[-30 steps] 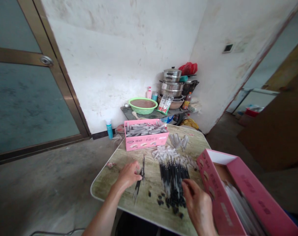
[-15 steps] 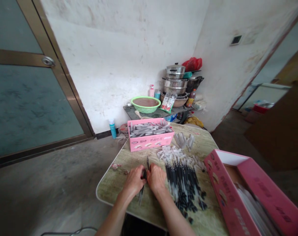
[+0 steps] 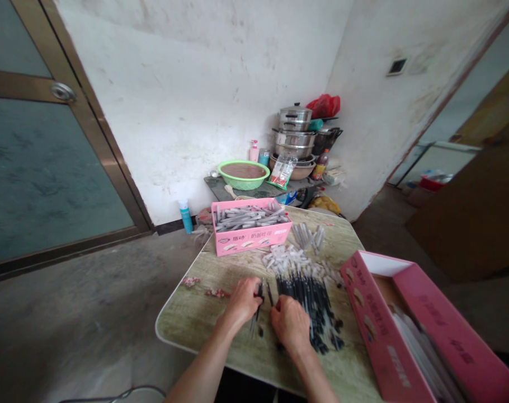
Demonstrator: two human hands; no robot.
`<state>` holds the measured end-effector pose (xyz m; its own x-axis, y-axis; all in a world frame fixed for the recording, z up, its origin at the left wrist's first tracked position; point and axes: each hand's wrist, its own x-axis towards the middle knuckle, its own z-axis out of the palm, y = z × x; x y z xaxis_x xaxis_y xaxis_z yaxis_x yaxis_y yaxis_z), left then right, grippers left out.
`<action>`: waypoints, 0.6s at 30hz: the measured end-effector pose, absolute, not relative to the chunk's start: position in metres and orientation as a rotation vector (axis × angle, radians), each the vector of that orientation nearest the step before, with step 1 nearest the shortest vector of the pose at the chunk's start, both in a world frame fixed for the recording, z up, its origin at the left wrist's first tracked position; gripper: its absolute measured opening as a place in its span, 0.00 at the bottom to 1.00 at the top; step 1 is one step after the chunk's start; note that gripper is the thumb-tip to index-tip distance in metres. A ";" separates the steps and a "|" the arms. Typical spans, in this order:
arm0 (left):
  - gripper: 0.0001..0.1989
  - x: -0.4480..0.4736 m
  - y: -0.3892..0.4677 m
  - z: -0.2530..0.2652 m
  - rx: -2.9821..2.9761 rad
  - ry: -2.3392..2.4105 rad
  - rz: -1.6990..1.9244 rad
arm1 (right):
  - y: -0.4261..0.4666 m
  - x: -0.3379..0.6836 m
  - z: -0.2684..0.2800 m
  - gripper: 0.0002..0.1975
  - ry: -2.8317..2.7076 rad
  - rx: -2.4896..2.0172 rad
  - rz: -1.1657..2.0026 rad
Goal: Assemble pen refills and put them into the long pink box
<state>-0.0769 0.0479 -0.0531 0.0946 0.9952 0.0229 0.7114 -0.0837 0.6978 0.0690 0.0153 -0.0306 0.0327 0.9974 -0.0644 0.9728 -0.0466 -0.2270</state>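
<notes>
My left hand (image 3: 243, 301) is closed round a few slim dark pen-like sticks (image 3: 254, 323), whose lower ends point down toward the tabletop. To its right, my right hand (image 3: 292, 323) is curled at the left edge of a heap of black pen-like sticks (image 3: 307, 291). One dark stick (image 3: 270, 293) juts up from its fingertips. A small black piece (image 3: 260, 331) lies between the hands. Small white translucent pieces (image 3: 286, 258) are strewn beyond the heap, and black end pieces (image 3: 336, 340) lie at its near end. My right hand hides part of the heap.
A pink box (image 3: 254, 238) full of grey-white sticks stands at the table's far side. Another open pink box (image 3: 374, 330) holds long pale pieces at the right. Clear tubes (image 3: 308, 238) lie between them. Behind, a low shelf carries a green basin (image 3: 244, 182) and stacked pots (image 3: 295, 140).
My right hand has moved right and nearer me, away from my left hand, to the heap's edge. A small black piece now shows on the table between them. The whole view has shifted slightly.
</notes>
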 end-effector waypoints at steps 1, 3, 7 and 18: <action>0.19 -0.073 0.049 -0.054 1.856 1.651 0.712 | 0.013 0.072 -0.031 0.06 -2.075 -2.178 0.309; 0.19 -0.064 0.049 -0.054 1.860 1.616 0.732 | 0.010 0.077 -0.032 0.06 -2.060 -2.198 0.303; 0.20 -0.052 0.048 -0.053 1.863 1.566 0.771 | 0.005 0.084 -0.032 0.06 -2.035 -2.211 0.282; 0.20 -0.052 0.036 -0.072 1.717 1.415 0.886 | -0.049 0.107 -0.031 0.04 -2.077 -1.897 0.481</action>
